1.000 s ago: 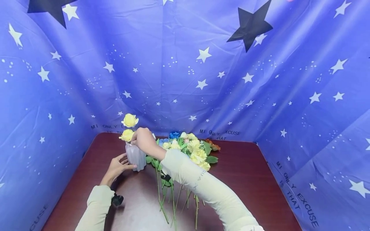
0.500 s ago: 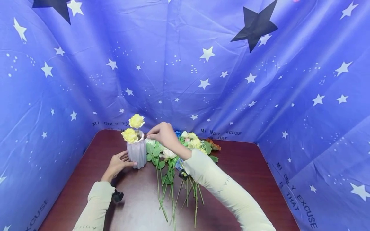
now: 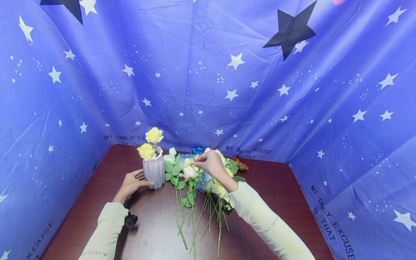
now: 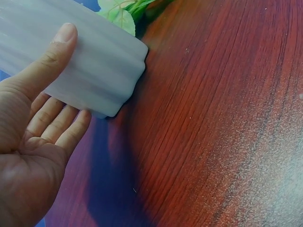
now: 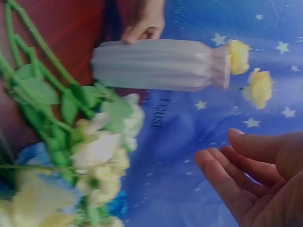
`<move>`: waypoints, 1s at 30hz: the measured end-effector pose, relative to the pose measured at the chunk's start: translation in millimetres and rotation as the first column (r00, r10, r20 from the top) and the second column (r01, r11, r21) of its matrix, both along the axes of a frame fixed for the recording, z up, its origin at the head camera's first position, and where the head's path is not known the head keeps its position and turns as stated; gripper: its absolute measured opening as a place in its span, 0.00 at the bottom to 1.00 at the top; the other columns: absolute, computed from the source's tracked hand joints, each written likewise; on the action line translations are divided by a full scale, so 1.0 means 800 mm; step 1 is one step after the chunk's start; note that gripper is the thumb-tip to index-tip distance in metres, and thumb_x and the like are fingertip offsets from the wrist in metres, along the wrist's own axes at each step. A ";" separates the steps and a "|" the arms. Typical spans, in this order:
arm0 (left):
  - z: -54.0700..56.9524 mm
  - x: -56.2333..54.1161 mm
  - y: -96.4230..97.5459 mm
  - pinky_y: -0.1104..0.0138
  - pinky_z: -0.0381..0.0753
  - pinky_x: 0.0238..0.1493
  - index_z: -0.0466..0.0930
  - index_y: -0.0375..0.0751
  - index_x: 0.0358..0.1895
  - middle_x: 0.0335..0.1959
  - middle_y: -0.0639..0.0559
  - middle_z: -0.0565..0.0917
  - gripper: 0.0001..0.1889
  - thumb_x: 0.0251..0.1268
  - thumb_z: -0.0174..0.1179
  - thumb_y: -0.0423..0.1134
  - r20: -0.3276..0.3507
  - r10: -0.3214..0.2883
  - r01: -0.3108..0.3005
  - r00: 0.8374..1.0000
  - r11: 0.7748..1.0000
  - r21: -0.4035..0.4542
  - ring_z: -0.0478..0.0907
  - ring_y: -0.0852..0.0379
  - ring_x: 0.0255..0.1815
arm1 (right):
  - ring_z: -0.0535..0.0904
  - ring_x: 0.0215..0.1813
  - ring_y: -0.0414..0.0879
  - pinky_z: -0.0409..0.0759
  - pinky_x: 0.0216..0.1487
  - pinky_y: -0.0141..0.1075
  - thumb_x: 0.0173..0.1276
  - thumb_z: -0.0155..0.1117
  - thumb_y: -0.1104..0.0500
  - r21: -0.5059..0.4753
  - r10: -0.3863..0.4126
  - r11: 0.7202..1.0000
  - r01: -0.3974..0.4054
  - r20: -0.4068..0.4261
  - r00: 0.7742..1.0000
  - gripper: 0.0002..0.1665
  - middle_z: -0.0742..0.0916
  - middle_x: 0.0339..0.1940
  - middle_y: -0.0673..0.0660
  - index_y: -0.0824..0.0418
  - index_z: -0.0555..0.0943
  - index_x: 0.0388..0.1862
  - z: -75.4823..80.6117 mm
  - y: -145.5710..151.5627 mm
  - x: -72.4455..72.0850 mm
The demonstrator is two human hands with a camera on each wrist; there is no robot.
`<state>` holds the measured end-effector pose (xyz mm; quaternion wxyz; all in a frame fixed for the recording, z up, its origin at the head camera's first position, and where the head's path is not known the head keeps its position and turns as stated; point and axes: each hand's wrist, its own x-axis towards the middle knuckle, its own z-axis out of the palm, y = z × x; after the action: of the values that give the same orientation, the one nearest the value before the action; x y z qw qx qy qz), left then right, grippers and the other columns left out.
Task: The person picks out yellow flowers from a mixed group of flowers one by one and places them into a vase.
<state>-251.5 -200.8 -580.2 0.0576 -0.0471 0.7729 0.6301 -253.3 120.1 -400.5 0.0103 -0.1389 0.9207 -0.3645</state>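
A pale grey-lilac fluted vase stands upright at the left of the table, two yellow roses rising from its mouth. My left hand holds the vase low on its left side, thumb across the front and fingers round behind. Over the pile of flowers hovers my right hand, fingers loosely bent, thumb apart from them. In the right wrist view the right hand has nothing between thumb and fingers. Under and beside it lie white roses, blue flowers and yellow flowers.
Long green stems point toward the table's front edge. An orange flower lies at the pile's right end. The dark red-brown table is enclosed by a blue star-printed curtain at the back and sides.
My right hand has left the roses at the vase's mouth and moved right, over the flower pile. Both yellow roses stay in the vase. The left hand keeps its hold.
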 end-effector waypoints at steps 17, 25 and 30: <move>0.003 -0.001 -0.001 0.56 0.79 0.66 0.63 0.21 0.73 0.69 0.26 0.71 0.48 0.50 0.80 0.36 -0.003 0.003 -0.003 1.000 1.000 -0.001 0.71 0.33 0.71 | 0.68 0.17 0.43 0.71 0.23 0.33 0.55 0.78 0.65 0.252 -0.200 0.949 0.190 0.011 0.980 0.27 0.74 0.05 0.51 0.58 0.73 0.04 -0.102 0.000 -0.013; 0.002 -0.001 -0.003 0.56 0.79 0.66 0.64 0.22 0.72 0.69 0.27 0.72 0.48 0.49 0.80 0.36 -0.003 0.005 -0.005 1.000 1.000 -0.001 0.72 0.33 0.71 | 0.61 0.17 0.44 0.61 0.19 0.34 0.52 0.71 0.71 0.301 -0.229 0.929 0.215 0.010 0.973 0.32 0.64 0.09 0.48 0.53 0.58 0.08 -0.121 -0.006 -0.021; 0.002 -0.001 0.000 0.57 0.79 0.66 0.64 0.21 0.72 0.68 0.26 0.72 0.47 0.49 0.80 0.34 -0.008 0.005 -0.005 1.000 1.000 0.016 0.72 0.33 0.70 | 0.72 0.21 0.46 0.70 0.19 0.36 0.54 0.71 0.71 0.356 -0.245 0.905 0.231 -0.006 0.969 0.27 0.80 0.16 0.56 0.54 0.63 0.11 -0.129 -0.010 -0.021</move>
<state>-251.9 -201.0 -578.9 0.0532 -0.0457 0.7679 0.6368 -270.3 112.3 -503.9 0.0086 -0.0141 0.9809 -0.1939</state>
